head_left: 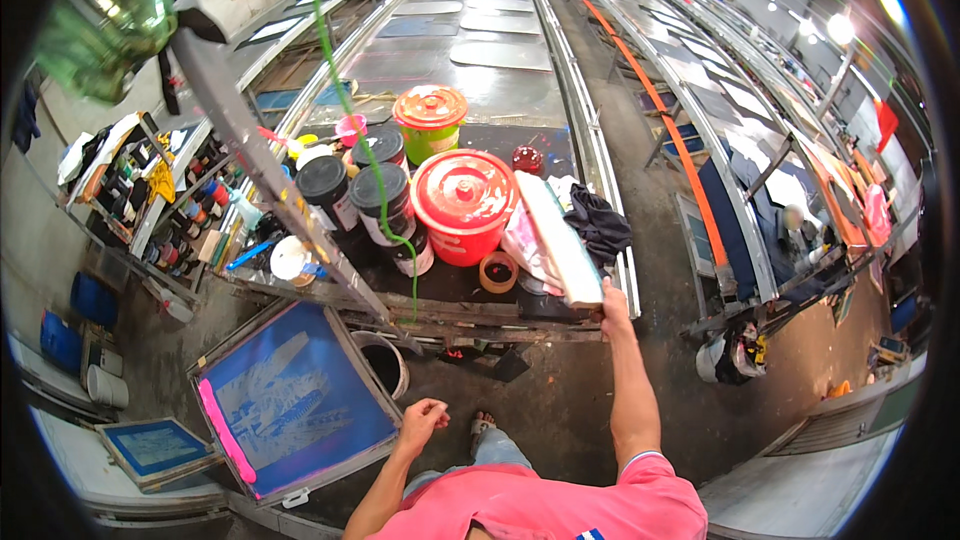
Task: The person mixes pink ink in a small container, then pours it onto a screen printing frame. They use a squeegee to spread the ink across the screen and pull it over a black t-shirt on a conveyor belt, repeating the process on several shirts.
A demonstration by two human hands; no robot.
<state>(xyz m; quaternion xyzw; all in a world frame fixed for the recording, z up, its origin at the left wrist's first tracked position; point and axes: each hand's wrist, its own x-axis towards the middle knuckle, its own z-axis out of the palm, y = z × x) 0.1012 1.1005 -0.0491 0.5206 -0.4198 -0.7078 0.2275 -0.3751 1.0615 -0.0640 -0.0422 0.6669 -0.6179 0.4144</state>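
My right hand (615,308) reaches to the front right of the work table, its fingers closed round the near end of a long white bar-shaped piece (560,240). That piece slants over crumpled pale and pink cloths (530,245), with a dark cloth (597,222) on its right. Just left of it stand a large red lidded bucket (465,205) and a roll of brown tape (497,272). My left hand (425,422) hangs loosely curled, with nothing seen in it. It is nearest to a blue printing screen (300,400) with a pink strip of ink along its left side.
Black-lidded tubs (380,200) and a green bucket with an orange lid (430,120) crowd the table. A green cord (330,60) hangs before them, beside a slanted metal post (270,170). A pail (382,360) stands below. Long printing tables (500,85) run away ahead.
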